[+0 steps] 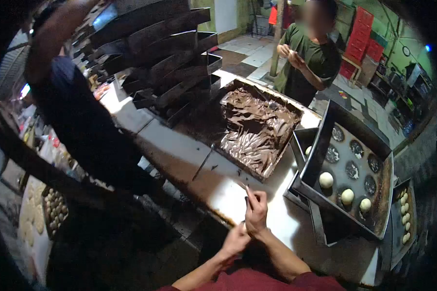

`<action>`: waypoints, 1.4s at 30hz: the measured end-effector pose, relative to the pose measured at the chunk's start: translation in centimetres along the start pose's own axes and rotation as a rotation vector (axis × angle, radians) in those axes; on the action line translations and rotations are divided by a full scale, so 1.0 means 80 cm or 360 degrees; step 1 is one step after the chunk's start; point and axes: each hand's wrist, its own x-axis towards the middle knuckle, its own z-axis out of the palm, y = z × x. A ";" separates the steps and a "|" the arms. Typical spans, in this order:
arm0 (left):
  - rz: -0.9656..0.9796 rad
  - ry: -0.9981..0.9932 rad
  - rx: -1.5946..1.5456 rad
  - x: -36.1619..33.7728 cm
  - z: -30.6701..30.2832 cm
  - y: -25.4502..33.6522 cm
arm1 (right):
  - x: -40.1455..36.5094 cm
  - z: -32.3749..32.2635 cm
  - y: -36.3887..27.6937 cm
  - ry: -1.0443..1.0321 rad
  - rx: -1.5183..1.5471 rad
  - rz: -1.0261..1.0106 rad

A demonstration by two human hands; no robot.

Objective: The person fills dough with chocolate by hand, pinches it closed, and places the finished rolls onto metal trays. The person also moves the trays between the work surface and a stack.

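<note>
Stick (243, 186), thin, pinched in fingers of right hand (256, 212), over white table (218, 186) near front edge. Left hand (235, 240) curled, touching right wrist; content cannot tell. Behind: brown paste tray (272, 96). Right: dough balls (347, 196) on dark tray (339, 183).

a: floor (250, 53) back there?
b: pale tiles, lit brighter near a wooden post (277, 41).
a: and further right?
b: green wall (397, 30), round clock (406, 50) and small blue light (428, 48) up high, red crates (361, 33) stacked alongside. dim everywhere else.
</note>
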 end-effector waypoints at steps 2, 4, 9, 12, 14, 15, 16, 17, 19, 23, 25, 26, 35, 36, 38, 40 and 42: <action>-0.0003 -0.0342 -0.0454 0.026 -0.017 0.008 | 0.081 0.008 -0.009 -0.0146 -0.0133 -0.0012; -0.0108 -0.0609 -0.1093 0.034 -0.056 0.040 | 0.166 0.048 0.061 -0.0185 -0.0444 0.0025; -0.0544 -0.0334 -0.1203 0.065 -0.174 0.092 | 0.295 0.122 0.134 -0.0090 -0.1305 0.0131; -0.0632 -0.0001 -0.1380 0.092 -0.201 0.077 | 0.293 0.140 0.152 -0.0312 -0.1479 -0.0024; -0.0541 0.0059 -0.1499 0.111 -0.210 0.079 | 0.286 0.118 0.122 -0.0664 -0.1387 0.0147; -0.0460 0.0065 -0.1533 0.122 -0.212 0.080 | 0.282 0.096 0.087 -0.0839 -0.1285 0.0314; -0.0472 0.0054 -0.1525 0.131 -0.211 0.086 | 0.266 0.077 0.077 -0.0652 -0.0940 0.0260; -0.0414 0.0053 -0.1655 0.140 -0.207 0.094 | 0.252 0.058 0.058 -0.0483 -0.0644 0.0264; -0.0353 0.0063 -0.1786 0.159 -0.194 0.102 | 0.209 0.025 0.006 -0.0224 -0.0134 0.0278; -0.0307 -0.0465 -0.2334 0.176 -0.162 0.128 | 0.116 0.008 -0.039 -0.0166 -0.0268 -0.0159; -0.0250 -0.0492 -0.2440 0.160 -0.165 0.141 | 0.082 0.002 -0.001 -0.0097 -0.0014 -0.0189; -0.0144 -0.0527 -0.2412 0.146 -0.167 0.144 | 0.067 -0.011 0.015 -0.0139 -0.0167 -0.0153; 0.0015 -0.0348 -0.1929 0.017 -0.076 0.087 | -0.008 -0.019 0.055 0.0218 -0.0405 -0.0005; -0.0004 -0.0383 -0.1920 0.008 -0.065 0.068 | -0.012 -0.033 0.029 0.0021 -0.0082 0.0165; -0.0090 -0.0326 -0.1822 -0.021 -0.038 0.059 | -0.018 -0.044 0.008 -0.0473 0.0782 0.0489; -0.0180 -0.0361 -0.1554 -0.051 -0.024 0.055 | -0.016 -0.071 -0.014 -0.1254 0.1300 0.0856; -0.0285 -0.0234 -0.1439 -0.075 -0.017 0.042 | -0.030 -0.091 -0.030 -0.1404 0.1220 0.0534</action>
